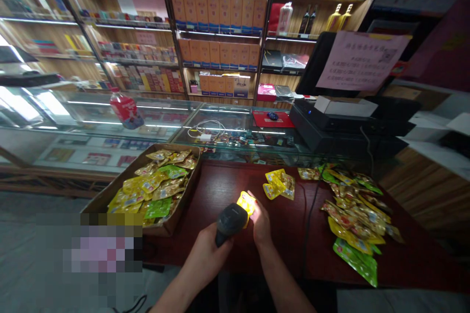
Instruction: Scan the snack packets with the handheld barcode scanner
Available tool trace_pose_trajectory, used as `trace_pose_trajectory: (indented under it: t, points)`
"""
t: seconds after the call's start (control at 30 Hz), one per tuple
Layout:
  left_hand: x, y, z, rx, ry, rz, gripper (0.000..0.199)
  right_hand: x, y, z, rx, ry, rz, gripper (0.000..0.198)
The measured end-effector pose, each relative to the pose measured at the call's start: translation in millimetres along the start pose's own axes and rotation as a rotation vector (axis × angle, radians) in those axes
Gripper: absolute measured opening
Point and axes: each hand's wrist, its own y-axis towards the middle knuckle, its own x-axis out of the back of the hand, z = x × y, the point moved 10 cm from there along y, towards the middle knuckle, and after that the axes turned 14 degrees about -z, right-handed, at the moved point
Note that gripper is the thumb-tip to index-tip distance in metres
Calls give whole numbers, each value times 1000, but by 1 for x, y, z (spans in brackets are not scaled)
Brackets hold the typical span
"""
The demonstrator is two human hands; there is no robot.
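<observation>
My left hand (pixel 210 249) is closed round the handle of a dark handheld barcode scanner (pixel 232 218). Bright light falls on a yellow snack packet (pixel 245 202), which my right hand (pixel 261 222) grips by its right side just beyond the scanner head. Part of the packet is hidden behind the scanner. A few yellow and gold packets (pixel 275 184) lie on the dark red table (pixel 220 181) beyond my right hand. At the table's left, a cardboard box (pixel 196 166) holds many yellow, gold and green packets. A larger loose heap of packets (pixel 356 210) spreads over the right side.
Behind the table runs a glass counter (pixel 165 120) with a red-labelled bottle (pixel 125 108) and a white cable (pixel 205 136) on it. A monitor bearing a paper notice (pixel 362 61) stands at right. A dark cable (pixel 312 205) crosses the table. Stocked shelves line the wall.
</observation>
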Motion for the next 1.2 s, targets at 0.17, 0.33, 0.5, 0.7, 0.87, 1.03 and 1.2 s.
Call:
trace_pose_trajectory:
  t: [0.17,0.33,0.5,0.7,0.87,1.03,1.2]
  points:
    - [1,-5,-3,-12,-16,1,27,3,3,-2,2,10,-13,53]
    - [11,-11,-16,-28,-50,2,37,5,3,4,66,-15,-19,51]
    - [17,-14,-2,64,-121,-5,40,3,-4,9,115,-51,24,54]
    - [4,-18,82,330,-218,-25,39,20,16,21,174,-271,-164,55]
    - [6,-10,141,447,-305,-153,46,-94,13,34,173,-280,101,51]
    - [4,-7,142,449,-353,-121,39,-248,-26,17,190,-279,417,35]
    - [5,-10,138,437,-347,-118,34,-229,-15,35,353,-350,403,43]
